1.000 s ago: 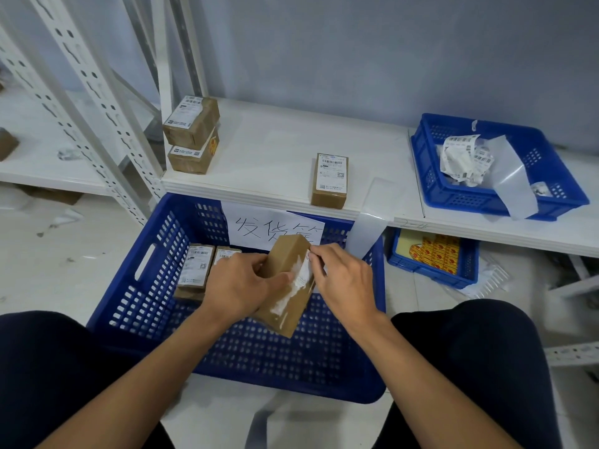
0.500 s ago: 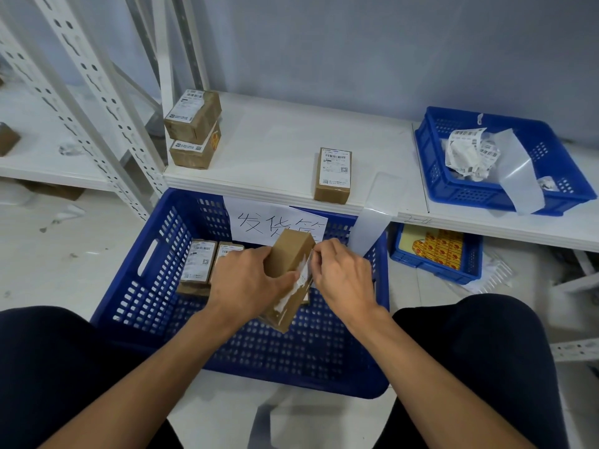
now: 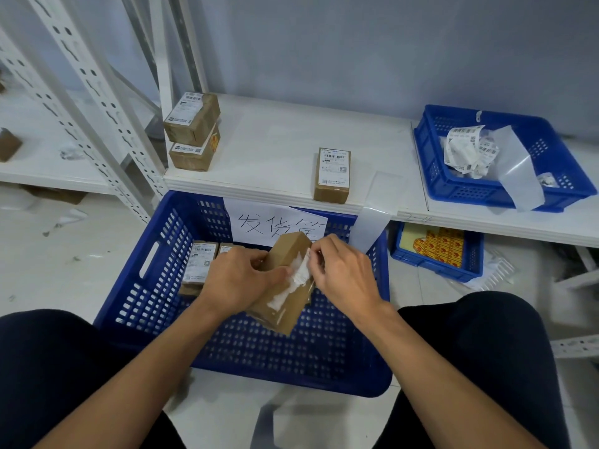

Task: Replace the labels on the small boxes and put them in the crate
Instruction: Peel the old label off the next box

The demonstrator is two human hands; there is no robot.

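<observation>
While the left hand (image 3: 240, 280) is gripping the small box (image 3: 281, 314) above the blue crate (image 3: 291, 380) and the right hand (image 3: 343, 277) is pinching its half-torn label (image 3: 299, 275), the thin paper is probably threatening to shred further, leaving ragged patches under any new label.

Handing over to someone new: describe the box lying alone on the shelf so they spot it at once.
Find the white shelf behind the big blue crate. Near its front edge, just beyond the crate's handwritten sign, a small brown box lies flat with its printed label up. Unlike the two stacked boxes at the shelf's left end, it stands alone.
</observation>
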